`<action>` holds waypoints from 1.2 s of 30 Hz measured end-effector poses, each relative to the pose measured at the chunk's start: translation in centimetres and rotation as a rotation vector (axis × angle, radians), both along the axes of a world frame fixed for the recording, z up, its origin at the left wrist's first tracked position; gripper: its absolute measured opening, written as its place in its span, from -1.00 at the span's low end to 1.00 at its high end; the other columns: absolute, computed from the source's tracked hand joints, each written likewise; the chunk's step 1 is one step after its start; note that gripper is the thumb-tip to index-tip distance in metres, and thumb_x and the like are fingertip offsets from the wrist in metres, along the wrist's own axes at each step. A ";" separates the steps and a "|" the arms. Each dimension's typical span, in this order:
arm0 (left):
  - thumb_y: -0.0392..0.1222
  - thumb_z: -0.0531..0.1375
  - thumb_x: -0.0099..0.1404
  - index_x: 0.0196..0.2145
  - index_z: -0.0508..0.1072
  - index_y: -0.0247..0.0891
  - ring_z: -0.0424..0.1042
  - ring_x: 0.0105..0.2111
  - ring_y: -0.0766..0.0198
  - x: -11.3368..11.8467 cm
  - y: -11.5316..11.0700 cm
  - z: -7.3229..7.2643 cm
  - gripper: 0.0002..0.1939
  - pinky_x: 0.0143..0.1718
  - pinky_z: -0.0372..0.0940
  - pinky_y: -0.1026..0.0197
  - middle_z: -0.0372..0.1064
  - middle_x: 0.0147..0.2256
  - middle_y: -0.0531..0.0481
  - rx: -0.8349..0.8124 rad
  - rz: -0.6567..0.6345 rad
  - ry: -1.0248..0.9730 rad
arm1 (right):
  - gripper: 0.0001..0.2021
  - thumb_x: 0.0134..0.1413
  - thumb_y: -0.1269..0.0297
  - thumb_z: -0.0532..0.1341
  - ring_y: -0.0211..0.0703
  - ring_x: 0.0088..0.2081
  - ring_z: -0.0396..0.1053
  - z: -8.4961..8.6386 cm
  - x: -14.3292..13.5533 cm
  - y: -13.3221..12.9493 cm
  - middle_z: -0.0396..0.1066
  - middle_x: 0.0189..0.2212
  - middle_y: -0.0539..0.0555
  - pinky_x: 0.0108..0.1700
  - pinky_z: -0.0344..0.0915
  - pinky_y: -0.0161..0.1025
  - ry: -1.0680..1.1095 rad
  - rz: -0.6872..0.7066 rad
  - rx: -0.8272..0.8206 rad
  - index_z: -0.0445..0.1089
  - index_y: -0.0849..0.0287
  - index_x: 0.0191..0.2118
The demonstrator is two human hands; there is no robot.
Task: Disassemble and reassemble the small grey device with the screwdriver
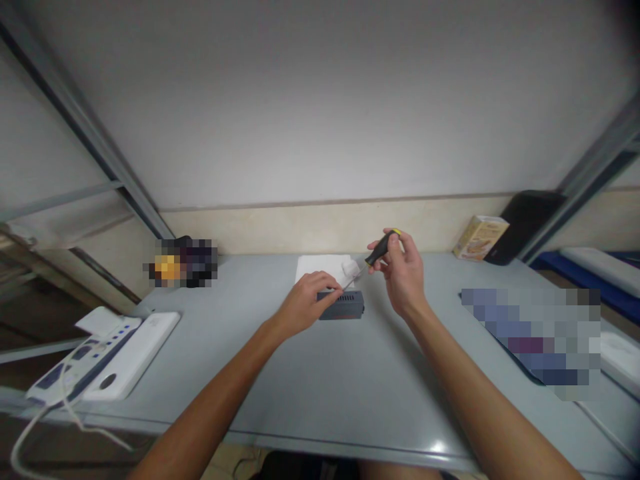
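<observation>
My right hand point(403, 270) is closed around the black and yellow handle of a screwdriver point(381, 247), held tilted above the table. Its thin metal shaft slants down and left to the fingertips of my left hand point(311, 300). There the left thumb and forefinger pinch together at the shaft's lower end, over a dark grey box with slots point(345, 307). That hand covers the box's left part, and the exact spot where the tip ends is hidden by the fingers. Behind the box lie a white sheet of paper point(315, 265) and a small whitish piece point(351, 268).
A white power strip point(95, 357) and a white flat box point(135, 353) lie at the left, with a cable over the edge. A yellow carton point(481, 238) and a black case point(525, 223) lean at the back right. Blurred-out items sit at both sides.
</observation>
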State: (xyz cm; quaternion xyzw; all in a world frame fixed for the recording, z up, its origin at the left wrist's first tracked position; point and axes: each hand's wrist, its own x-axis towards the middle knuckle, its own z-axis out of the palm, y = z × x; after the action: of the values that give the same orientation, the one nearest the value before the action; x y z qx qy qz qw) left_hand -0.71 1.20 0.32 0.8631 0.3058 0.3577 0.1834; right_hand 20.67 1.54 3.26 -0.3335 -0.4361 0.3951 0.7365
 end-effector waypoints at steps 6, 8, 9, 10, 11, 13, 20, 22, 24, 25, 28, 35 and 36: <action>-0.14 0.16 0.46 -0.22 0.54 -0.24 0.46 -0.15 0.17 -2.9 3.9 -1.4 -0.81 -0.01 0.31 0.10 0.53 -0.20 -0.07 0.030 0.182 0.052 | -0.62 0.19 -0.10 0.27 -0.34 -0.58 0.35 -0.3 -0.4 -0.1 0.56 -0.29 0.01 -0.48 0.41 -0.32 -0.037 0.004 0.005 0.32 0.03 -0.03; -0.15 0.18 0.45 -0.26 0.56 -0.24 0.45 -0.15 0.14 -4.1 5.2 -2.5 -0.81 0.00 0.30 0.06 0.53 -0.21 -0.08 0.040 0.245 0.124 | -0.60 0.19 -0.11 0.27 -0.34 -0.57 0.37 -0.5 -0.9 -0.3 0.57 -0.28 0.03 -0.46 0.44 -0.30 -0.066 0.011 -0.013 0.31 0.04 -0.04; -0.15 0.19 0.44 -0.27 0.57 -0.25 0.44 -0.15 0.13 -4.6 5.6 -3.1 -0.81 0.00 0.30 0.05 0.53 -0.21 -0.09 0.046 0.267 0.158 | -0.60 0.18 -0.12 0.27 -0.33 -0.57 0.39 -0.6 -1.2 -0.4 0.57 -0.27 0.03 -0.46 0.45 -0.29 -0.079 0.018 -0.024 0.30 0.05 -0.04; -0.15 0.19 0.44 -0.25 0.58 -0.24 0.43 -0.13 0.13 -4.9 5.9 -3.7 -0.81 0.01 0.29 0.04 0.52 -0.20 -0.10 0.046 0.280 0.189 | -0.59 0.18 -0.13 0.26 -0.32 -0.56 0.40 -0.7 -1.6 -0.6 0.57 -0.27 0.04 -0.46 0.45 -0.30 -0.092 0.029 -0.032 0.30 0.05 -0.04; -0.15 0.20 0.43 -0.25 0.59 -0.23 0.43 -0.13 0.12 -5.2 6.0 -4.2 -0.82 0.01 0.29 0.04 0.51 -0.20 -0.09 0.051 0.282 0.212 | -0.59 0.18 -0.13 0.26 -0.32 -0.56 0.41 -0.8 -1.8 -0.7 0.57 -0.27 0.04 -0.47 0.45 -0.30 -0.102 0.043 -0.035 0.29 0.04 -0.04; -0.14 0.22 0.42 -0.22 0.60 -0.20 0.41 -0.10 0.12 -5.4 5.7 -4.8 -0.83 0.02 0.29 0.03 0.50 -0.17 -0.08 0.064 0.288 0.242 | -0.59 0.18 -0.13 0.26 -0.30 -0.55 0.43 -0.9 -2.2 -0.8 0.57 -0.26 0.04 -0.48 0.45 -0.30 -0.116 0.071 -0.035 0.28 0.03 -0.03; -0.16 0.17 0.46 -0.12 0.58 -0.18 0.41 -0.06 0.12 -5.2 4.7 -5.1 -0.81 0.04 0.30 0.01 0.47 -0.12 -0.08 0.068 0.322 0.215 | -0.61 0.20 -0.10 0.26 -0.29 -0.55 0.43 -1.2 -2.2 -0.7 0.57 -0.28 0.04 -0.49 0.44 -0.30 -0.120 0.095 -0.033 0.28 0.05 -0.03; -0.16 0.15 0.47 -0.13 0.58 -0.21 0.41 -0.06 0.12 -5.0 4.5 -4.9 -0.80 0.05 0.30 -0.01 0.47 -0.12 -0.10 0.072 0.310 0.153 | -0.61 0.20 -0.10 0.26 -0.29 -0.56 0.43 -1.2 -2.1 -0.7 0.57 -0.27 0.05 -0.49 0.44 -0.30 -0.122 0.091 -0.030 0.28 0.05 -0.04; -0.15 0.13 0.48 -0.15 0.58 -0.22 0.42 -0.07 0.14 -4.6 4.2 -4.3 -0.78 0.06 0.31 0.01 0.48 -0.14 -0.11 0.069 0.269 0.042 | -0.61 0.21 -0.11 0.25 -0.29 -0.56 0.43 -1.2 -2.0 -0.6 0.57 -0.27 0.05 -0.48 0.44 -0.30 -0.124 0.081 -0.031 0.28 0.05 -0.03; -0.15 0.12 0.48 -0.17 0.57 -0.23 0.43 -0.07 0.15 -4.3 3.9 -3.9 -0.77 0.05 0.31 0.03 0.49 -0.15 -0.11 0.055 0.240 -0.023 | -0.60 0.20 -0.11 0.25 -0.29 -0.56 0.43 -1.2 -2.0 -0.6 0.58 -0.26 0.05 -0.48 0.45 -0.30 -0.124 0.075 -0.033 0.28 0.04 -0.03; -0.15 0.09 0.49 -0.21 0.56 -0.27 0.46 -0.16 0.20 -3.6 2.7 -2.4 -0.74 -0.05 0.34 0.13 0.51 -0.22 -0.10 -0.081 0.140 -0.140 | -0.60 0.19 -0.12 0.26 -0.30 -0.55 0.44 -1.1 -2.0 -0.6 0.58 -0.26 0.05 -0.47 0.46 -0.30 -0.121 0.067 -0.044 0.28 0.05 -0.03; -0.09 0.19 0.41 -0.30 0.54 -0.29 0.45 -0.26 0.21 -2.8 0.9 -0.7 -0.77 -0.17 0.32 0.17 0.49 -0.30 -0.08 -0.273 0.009 -0.163 | -0.61 0.20 -0.11 0.26 -0.29 -0.54 0.45 -1.0 -2.0 -0.6 0.58 -0.25 0.05 -0.47 0.47 -0.30 -0.117 0.063 -0.033 0.29 0.03 -0.03; -0.09 0.20 0.40 -0.32 0.53 -0.29 0.44 -0.26 0.21 -2.7 0.9 -0.7 -0.77 -0.17 0.32 0.18 0.49 -0.30 -0.07 -0.274 0.010 -0.167 | -0.62 0.20 -0.10 0.26 -0.29 -0.53 0.45 -1.0 -2.0 -0.6 0.58 -0.25 0.05 -0.46 0.47 -0.30 -0.118 0.065 -0.033 0.29 0.03 -0.03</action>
State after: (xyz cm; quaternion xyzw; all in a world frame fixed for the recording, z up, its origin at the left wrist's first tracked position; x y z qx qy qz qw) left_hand -3.45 2.09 -0.35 0.7957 0.3398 0.3840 0.3223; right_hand 18.68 0.93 2.25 -0.3539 -0.4826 0.4057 0.6908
